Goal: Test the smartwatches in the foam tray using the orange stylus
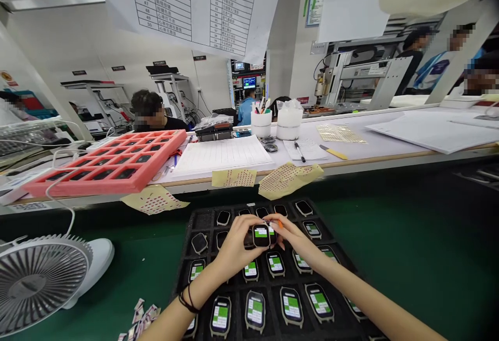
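Observation:
My left hand is closed round a smartwatch case without a strap, its lit screen white and green. Right beside it my right hand has its fingers bent at the edge of a second watch, which is partly hidden behind the first. A small orange piece shows at the right fingertips; its kind I cannot make out. Both hands are above a black foam tray of watch cases. Nearer cases, such as one watch, have lit green-and-white screens; several in the far rows are dark.
A white fan stands at the left on the green mat, near small paper strips. On the shelf ahead are a pink foam tray, paper sheets, a pen cup and a marker. Yellow sticker sheets hang over its edge.

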`<state>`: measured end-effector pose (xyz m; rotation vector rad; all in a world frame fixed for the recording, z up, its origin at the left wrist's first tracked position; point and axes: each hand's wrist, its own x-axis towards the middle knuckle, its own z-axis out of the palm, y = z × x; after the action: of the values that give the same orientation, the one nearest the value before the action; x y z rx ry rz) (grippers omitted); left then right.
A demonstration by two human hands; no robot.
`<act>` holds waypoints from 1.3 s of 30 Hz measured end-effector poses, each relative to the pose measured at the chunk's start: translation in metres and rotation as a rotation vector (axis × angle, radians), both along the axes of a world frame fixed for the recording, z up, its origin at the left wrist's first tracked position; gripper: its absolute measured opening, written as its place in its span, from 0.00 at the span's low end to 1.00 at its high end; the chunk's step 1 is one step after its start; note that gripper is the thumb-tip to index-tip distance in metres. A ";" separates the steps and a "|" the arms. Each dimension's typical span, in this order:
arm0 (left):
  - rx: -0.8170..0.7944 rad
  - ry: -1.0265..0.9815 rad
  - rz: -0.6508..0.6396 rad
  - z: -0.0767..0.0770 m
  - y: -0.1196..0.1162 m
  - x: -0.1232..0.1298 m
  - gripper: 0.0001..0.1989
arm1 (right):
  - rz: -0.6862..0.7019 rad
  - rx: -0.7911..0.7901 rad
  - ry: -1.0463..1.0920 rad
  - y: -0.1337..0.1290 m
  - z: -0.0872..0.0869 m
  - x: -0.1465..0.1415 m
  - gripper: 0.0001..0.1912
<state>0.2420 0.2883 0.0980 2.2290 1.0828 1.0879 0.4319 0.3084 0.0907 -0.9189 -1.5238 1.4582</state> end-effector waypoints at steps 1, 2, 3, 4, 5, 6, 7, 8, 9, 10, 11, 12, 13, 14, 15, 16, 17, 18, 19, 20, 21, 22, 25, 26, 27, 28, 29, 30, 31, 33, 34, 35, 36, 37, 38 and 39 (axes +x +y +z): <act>0.051 0.053 0.003 0.000 -0.001 0.001 0.21 | -0.001 0.030 -0.025 -0.003 0.001 -0.002 0.25; 0.083 0.103 0.012 0.000 -0.001 0.001 0.22 | -0.003 0.061 -0.056 -0.006 0.002 -0.003 0.25; 0.100 0.149 0.027 0.000 -0.001 0.001 0.23 | 0.001 0.090 -0.091 -0.010 0.004 -0.004 0.24; 0.113 0.190 0.043 -0.001 -0.001 0.000 0.24 | 0.009 0.115 -0.130 -0.013 0.006 -0.005 0.24; 0.128 0.220 0.056 0.000 -0.001 0.000 0.25 | 0.020 0.135 -0.166 -0.016 0.007 -0.005 0.23; 0.146 0.234 0.064 0.000 -0.001 -0.001 0.25 | 0.032 0.149 -0.191 -0.018 0.009 -0.004 0.23; 0.166 0.234 0.067 0.002 -0.002 -0.002 0.26 | 0.044 0.158 -0.198 -0.020 0.011 -0.003 0.24; 0.186 0.220 0.067 0.004 -0.003 -0.002 0.27 | 0.056 0.153 -0.181 -0.020 0.012 -0.002 0.26; 0.204 0.197 0.065 0.006 -0.004 -0.003 0.27 | 0.074 0.131 -0.140 -0.020 0.014 -0.001 0.27; 0.218 0.171 0.062 0.008 -0.005 -0.004 0.29 | 0.100 0.088 -0.085 -0.019 0.015 0.001 0.28; 0.229 0.146 0.057 0.010 -0.006 -0.004 0.30 | 0.136 0.033 -0.028 -0.018 0.016 0.002 0.29; 0.235 0.128 0.048 0.011 -0.007 -0.005 0.31 | 0.175 -0.024 0.020 -0.017 0.017 0.003 0.29; 0.237 0.115 0.035 0.012 -0.007 -0.005 0.31 | 0.209 -0.073 0.054 -0.016 0.018 0.003 0.28; 0.237 0.107 0.022 0.012 -0.008 -0.005 0.31 | 0.233 -0.109 0.075 -0.016 0.018 0.003 0.27; 0.237 0.102 0.010 0.012 -0.008 -0.004 0.31 | 0.244 -0.132 0.090 -0.016 0.018 0.004 0.26; 0.238 0.097 0.000 0.011 -0.009 -0.004 0.31 | 0.244 -0.144 0.105 -0.016 0.018 0.004 0.25; 0.240 0.091 -0.009 0.011 -0.009 -0.003 0.31 | 0.241 -0.152 0.122 -0.016 0.017 0.004 0.25; 0.244 0.087 -0.018 0.010 -0.009 -0.003 0.31 | 0.237 -0.157 0.137 -0.016 0.016 0.004 0.24; 0.249 0.085 -0.028 0.009 -0.010 -0.003 0.31 | 0.235 -0.158 0.147 -0.016 0.015 0.004 0.24; 0.251 0.085 -0.037 0.009 -0.010 -0.002 0.31 | 0.235 -0.156 0.152 -0.017 0.014 0.004 0.24; 0.251 0.087 -0.046 0.009 -0.011 -0.002 0.32 | 0.235 -0.151 0.150 -0.017 0.013 0.004 0.23; 0.247 0.089 -0.053 0.009 -0.011 -0.002 0.32 | 0.235 -0.147 0.143 -0.017 0.012 0.004 0.23; 0.227 0.084 -0.068 0.009 -0.012 -0.002 0.32 | 0.234 -0.131 0.141 -0.017 0.011 0.004 0.21; 0.221 0.077 -0.071 0.009 -0.012 -0.002 0.32 | 0.237 -0.124 0.146 -0.018 0.011 0.004 0.21; 0.214 0.072 -0.076 0.009 -0.012 -0.002 0.32 | 0.241 -0.120 0.152 -0.018 0.011 0.003 0.22; 0.207 0.067 -0.081 0.009 -0.012 -0.002 0.32 | 0.244 -0.119 0.156 -0.018 0.012 0.003 0.23; 0.203 0.063 -0.084 0.009 -0.012 -0.001 0.31 | 0.244 -0.119 0.154 -0.019 0.012 0.002 0.23; 0.200 0.060 -0.088 0.008 -0.011 -0.001 0.31 | 0.241 -0.120 0.145 -0.020 0.013 0.002 0.24; 0.199 0.057 -0.092 0.008 -0.011 -0.001 0.31 | 0.233 -0.120 0.133 -0.021 0.013 0.001 0.24; 0.204 0.045 -0.099 0.007 -0.010 -0.001 0.30 | 0.215 -0.107 0.110 -0.022 0.014 0.000 0.23; 0.211 0.036 -0.105 0.006 -0.010 0.000 0.30 | 0.209 -0.097 0.102 -0.023 0.014 0.000 0.23; 0.214 0.030 -0.110 0.006 -0.010 0.000 0.30 | 0.210 -0.091 0.100 -0.023 0.014 -0.001 0.23; 0.217 0.024 -0.115 0.006 -0.010 0.000 0.31 | 0.215 -0.090 0.103 -0.023 0.013 -0.002 0.23; 0.216 0.020 -0.115 0.006 -0.010 0.000 0.31 | 0.224 -0.093 0.113 -0.023 0.013 -0.002 0.23; 0.213 0.015 -0.109 0.006 -0.010 0.000 0.31 | 0.224 -0.098 0.127 -0.022 0.013 -0.003 0.24; 0.204 0.009 -0.094 0.006 -0.010 -0.001 0.30 | 0.214 -0.101 0.142 -0.021 0.013 -0.003 0.25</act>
<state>0.2414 0.2780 0.1044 2.4176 0.8948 1.1952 0.4287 0.2877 0.1039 -0.7096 -1.4903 1.7285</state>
